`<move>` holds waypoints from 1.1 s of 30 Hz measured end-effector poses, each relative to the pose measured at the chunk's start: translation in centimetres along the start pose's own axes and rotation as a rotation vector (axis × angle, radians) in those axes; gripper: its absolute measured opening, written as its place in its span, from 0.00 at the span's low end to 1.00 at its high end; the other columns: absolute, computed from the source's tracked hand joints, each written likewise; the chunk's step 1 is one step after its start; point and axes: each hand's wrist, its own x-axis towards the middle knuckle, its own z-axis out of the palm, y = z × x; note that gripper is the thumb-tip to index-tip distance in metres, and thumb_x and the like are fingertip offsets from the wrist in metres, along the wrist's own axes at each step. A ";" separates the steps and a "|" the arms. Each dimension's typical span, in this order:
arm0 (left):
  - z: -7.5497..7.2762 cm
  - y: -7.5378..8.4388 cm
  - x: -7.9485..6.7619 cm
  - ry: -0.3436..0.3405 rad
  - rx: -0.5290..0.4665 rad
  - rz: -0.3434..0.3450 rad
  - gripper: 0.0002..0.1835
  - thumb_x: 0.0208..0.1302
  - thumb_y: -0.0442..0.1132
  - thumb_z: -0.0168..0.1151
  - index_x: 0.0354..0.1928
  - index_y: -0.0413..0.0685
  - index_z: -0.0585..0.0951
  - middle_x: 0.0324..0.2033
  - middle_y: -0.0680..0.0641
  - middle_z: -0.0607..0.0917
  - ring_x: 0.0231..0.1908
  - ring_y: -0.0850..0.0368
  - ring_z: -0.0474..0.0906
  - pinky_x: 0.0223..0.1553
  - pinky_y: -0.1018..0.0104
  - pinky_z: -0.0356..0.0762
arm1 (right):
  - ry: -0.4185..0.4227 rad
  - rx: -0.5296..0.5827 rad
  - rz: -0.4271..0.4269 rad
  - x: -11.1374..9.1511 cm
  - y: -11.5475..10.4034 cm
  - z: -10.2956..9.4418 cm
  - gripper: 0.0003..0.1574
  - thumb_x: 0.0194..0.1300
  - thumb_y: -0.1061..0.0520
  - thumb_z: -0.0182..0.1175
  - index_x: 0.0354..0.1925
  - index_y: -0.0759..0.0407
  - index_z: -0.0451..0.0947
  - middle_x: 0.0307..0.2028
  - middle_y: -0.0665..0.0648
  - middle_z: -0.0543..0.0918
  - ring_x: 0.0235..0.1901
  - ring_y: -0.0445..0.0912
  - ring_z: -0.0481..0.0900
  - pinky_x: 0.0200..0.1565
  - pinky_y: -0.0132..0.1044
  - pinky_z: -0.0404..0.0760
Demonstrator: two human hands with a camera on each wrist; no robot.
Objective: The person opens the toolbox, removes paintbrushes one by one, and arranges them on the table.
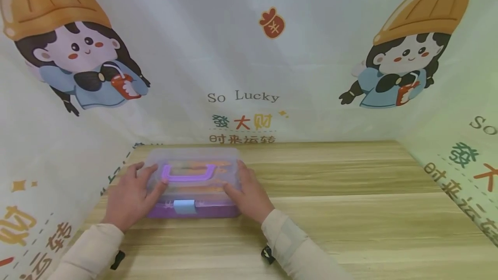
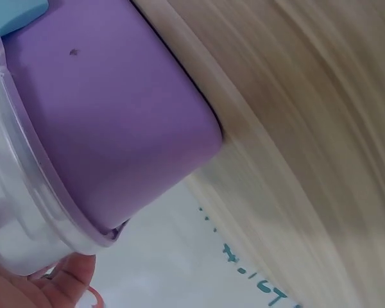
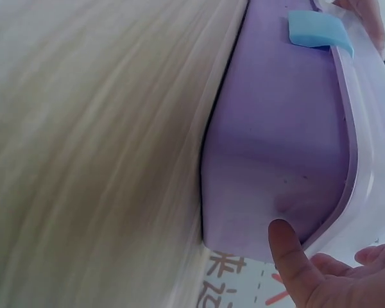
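Left hand [image 1: 130,198] lies near the left edge of the table [image 1: 342,206], right hand [image 1: 252,194] farther off, thumbs parted from fingers.

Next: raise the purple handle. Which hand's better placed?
Left, probably. The left hand has its thumb by the near left corner of the purple handle; the right hand is farther off, at the right end of the box.

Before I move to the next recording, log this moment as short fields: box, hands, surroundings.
box: purple, on the table, left of its middle
lid: translucent, on the box
latch: pale blue, at the front
handle: purple, on the lid
contents: orange shapes, too blurred to name
left hand: on the lid's left side
right hand: on the lid's right side, touching the box's right end
backdrop: white, with cartoon prints
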 end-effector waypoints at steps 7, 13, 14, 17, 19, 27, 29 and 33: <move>0.1 1.4 -0.1 -0.038 -0.017 -0.011 0.34 0.70 0.62 0.52 0.64 0.40 0.74 0.61 0.24 0.69 0.50 0.25 0.74 0.25 0.42 0.79 | 0.011 -0.017 0.024 -0.7 0.2 -1.2 0.52 0.68 0.40 0.55 0.77 0.63 0.47 0.69 0.68 0.65 0.65 0.61 0.68 0.66 0.55 0.64; 0.6 2.3 -0.1 -0.035 -0.018 -0.010 0.35 0.69 0.63 0.52 0.64 0.42 0.74 0.61 0.25 0.69 0.50 0.25 0.75 0.23 0.44 0.78 | 0.038 -0.033 0.024 -1.0 0.7 -1.9 0.50 0.68 0.42 0.55 0.76 0.65 0.50 0.70 0.69 0.64 0.66 0.63 0.66 0.66 0.56 0.63; 0.7 2.4 -0.1 -0.035 -0.017 -0.008 0.35 0.69 0.63 0.52 0.64 0.42 0.74 0.61 0.25 0.69 0.50 0.25 0.75 0.23 0.44 0.78 | 0.044 -0.036 0.023 -1.0 0.8 -2.0 0.50 0.68 0.43 0.55 0.76 0.65 0.50 0.70 0.69 0.64 0.66 0.63 0.66 0.66 0.56 0.63; 0.8 3.1 0.0 -0.033 -0.020 -0.002 0.35 0.69 0.64 0.52 0.64 0.43 0.75 0.61 0.25 0.69 0.50 0.25 0.76 0.23 0.43 0.79 | 0.056 -0.041 0.032 -1.2 1.0 -2.5 0.48 0.68 0.44 0.54 0.76 0.65 0.51 0.70 0.68 0.64 0.67 0.63 0.65 0.66 0.56 0.63; 0.9 3.6 0.2 -0.031 -0.015 0.004 0.36 0.69 0.64 0.52 0.64 0.43 0.75 0.61 0.25 0.69 0.50 0.25 0.76 0.25 0.41 0.79 | 0.056 -0.044 0.040 -1.3 1.2 -2.8 0.48 0.68 0.44 0.54 0.76 0.65 0.51 0.71 0.68 0.63 0.68 0.62 0.64 0.67 0.55 0.62; 1.2 5.5 1.1 -0.033 0.000 0.042 0.36 0.68 0.66 0.51 0.63 0.45 0.77 0.59 0.25 0.72 0.51 0.26 0.77 0.33 0.34 0.79 | 0.066 -0.027 0.071 -1.7 2.0 -4.6 0.47 0.69 0.46 0.55 0.75 0.66 0.51 0.71 0.66 0.64 0.68 0.59 0.64 0.68 0.54 0.62; 1.4 5.9 1.2 -0.037 -0.003 0.046 0.36 0.68 0.67 0.51 0.63 0.45 0.77 0.59 0.24 0.72 0.51 0.26 0.77 0.34 0.34 0.79 | 0.069 -0.026 0.078 -1.8 2.2 -4.9 0.47 0.69 0.46 0.55 0.75 0.66 0.52 0.70 0.66 0.65 0.67 0.60 0.66 0.67 0.55 0.63; 1.9 6.3 1.4 -0.033 -0.008 0.041 0.36 0.67 0.67 0.51 0.63 0.46 0.77 0.60 0.25 0.71 0.50 0.26 0.77 0.35 0.34 0.79 | 0.076 -0.042 0.078 -1.9 2.7 -5.3 0.46 0.69 0.47 0.55 0.75 0.66 0.52 0.69 0.67 0.67 0.65 0.61 0.69 0.65 0.55 0.65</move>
